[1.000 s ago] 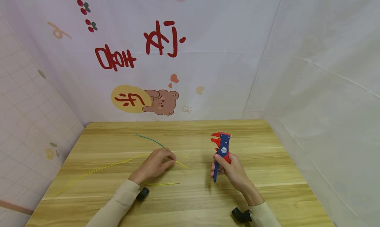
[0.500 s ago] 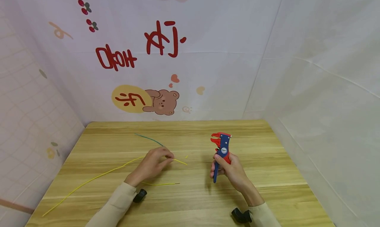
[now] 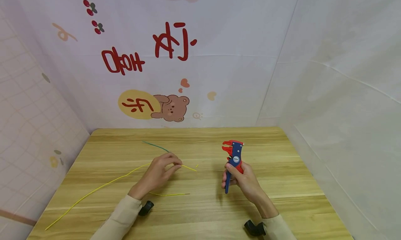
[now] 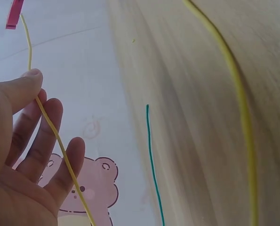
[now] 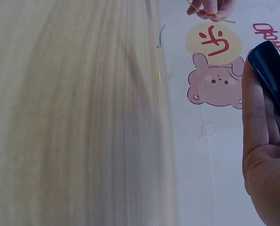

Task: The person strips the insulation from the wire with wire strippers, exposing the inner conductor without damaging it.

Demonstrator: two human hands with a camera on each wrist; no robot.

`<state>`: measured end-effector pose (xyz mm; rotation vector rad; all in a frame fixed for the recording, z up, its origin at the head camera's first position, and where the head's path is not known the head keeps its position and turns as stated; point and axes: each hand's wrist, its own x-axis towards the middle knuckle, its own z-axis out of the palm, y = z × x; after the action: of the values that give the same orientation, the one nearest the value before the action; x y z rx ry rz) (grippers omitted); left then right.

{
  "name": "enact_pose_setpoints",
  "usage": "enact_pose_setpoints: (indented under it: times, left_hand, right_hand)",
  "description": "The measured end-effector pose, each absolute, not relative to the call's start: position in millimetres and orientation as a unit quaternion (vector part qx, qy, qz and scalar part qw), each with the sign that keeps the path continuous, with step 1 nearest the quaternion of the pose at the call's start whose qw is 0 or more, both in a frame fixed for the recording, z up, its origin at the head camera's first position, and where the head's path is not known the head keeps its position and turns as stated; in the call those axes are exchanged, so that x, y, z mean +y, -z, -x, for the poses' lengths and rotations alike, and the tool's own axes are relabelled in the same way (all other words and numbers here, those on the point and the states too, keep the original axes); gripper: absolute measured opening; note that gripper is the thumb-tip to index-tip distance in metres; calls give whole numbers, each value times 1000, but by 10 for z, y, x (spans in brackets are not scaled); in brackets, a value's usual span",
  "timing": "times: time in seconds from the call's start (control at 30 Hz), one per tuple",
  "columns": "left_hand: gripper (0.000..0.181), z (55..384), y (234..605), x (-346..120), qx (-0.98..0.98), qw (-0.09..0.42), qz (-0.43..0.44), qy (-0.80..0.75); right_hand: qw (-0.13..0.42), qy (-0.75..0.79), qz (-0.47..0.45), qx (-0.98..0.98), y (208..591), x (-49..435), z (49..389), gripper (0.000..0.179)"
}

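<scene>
My left hand [image 3: 159,170] pinches a yellow wire [image 4: 64,155] between thumb and forefinger, the other fingers spread loosely along it. One short end [image 3: 189,168] of this wire points right, toward the tool. My right hand [image 3: 244,180] grips a wire stripper [image 3: 235,155] by its handles; it has a blue body and red jaws, which stand apart and face left. In the right wrist view only its dark handle [image 5: 270,70] shows. A green wire [image 3: 155,146] lies behind the left hand, partly hidden by it.
A second yellow wire [image 3: 170,195] with a bare tip lies in front of the left hand. Near the wire end is a small yellow scrap [image 3: 196,165]. Long yellow wire [image 3: 94,190] curves across the left of the wooden table [image 3: 282,198]. Printed cloth [image 3: 225,76] stands behind.
The left hand has shifted slightly left and back with the yellow wire, whose pointing end has risen a little. The long yellow wire's far end has moved toward the front left. The right hand stays put.
</scene>
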<state>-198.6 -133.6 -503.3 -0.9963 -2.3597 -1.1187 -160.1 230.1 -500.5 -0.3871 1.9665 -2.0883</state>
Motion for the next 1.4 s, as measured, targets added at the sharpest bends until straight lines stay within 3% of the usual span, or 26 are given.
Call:
enact_pose_setpoints:
  times: [0.53, 1.03, 1.4]
  left_hand:
    - [30, 1921, 4911, -1325, -791, 224, 370, 433]
    - [23, 1825, 4781, -1308, -798, 225, 352, 433]
    - [30, 1777, 4691, -1250, -777, 267, 369, 434]
  right_hand:
    - [134, 723, 133, 665, 5004, 2265, 1587, 27]
    - [126, 709, 138, 680, 4973, 2214, 1554, 28]
    - [122, 699, 151, 688, 4955, 2178, 1528, 26]
